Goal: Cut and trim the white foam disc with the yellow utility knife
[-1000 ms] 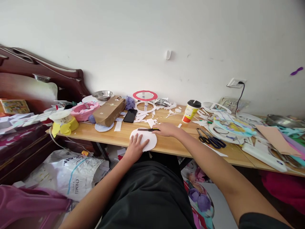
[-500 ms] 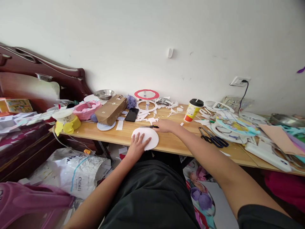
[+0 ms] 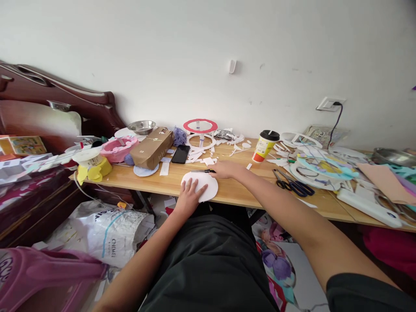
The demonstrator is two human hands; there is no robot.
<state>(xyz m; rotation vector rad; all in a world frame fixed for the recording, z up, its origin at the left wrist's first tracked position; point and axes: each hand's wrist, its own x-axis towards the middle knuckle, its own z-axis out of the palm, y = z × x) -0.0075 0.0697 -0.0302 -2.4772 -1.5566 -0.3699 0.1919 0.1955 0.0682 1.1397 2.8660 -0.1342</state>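
Note:
A white oval piece of board or foam lies at the table's front edge. My left hand rests flat on its left part with the fingers spread, pressing it down. At its far edge, my right hand is closed around a utility knife, whose blade points left along the top of the white piece. Whether the blade touches the piece I cannot tell. Small white scraps lie just beyond the right hand.
Behind stand a phone, a brown box and a red-topped ring stand. Right of my forearm are a lidded cup, scissors and a pile of white rings and coloured paper. Bags lie on the floor.
The camera view has shifted slightly. The knife lies a little closer along the far edge of the white piece, while my left hand stays flat on it.

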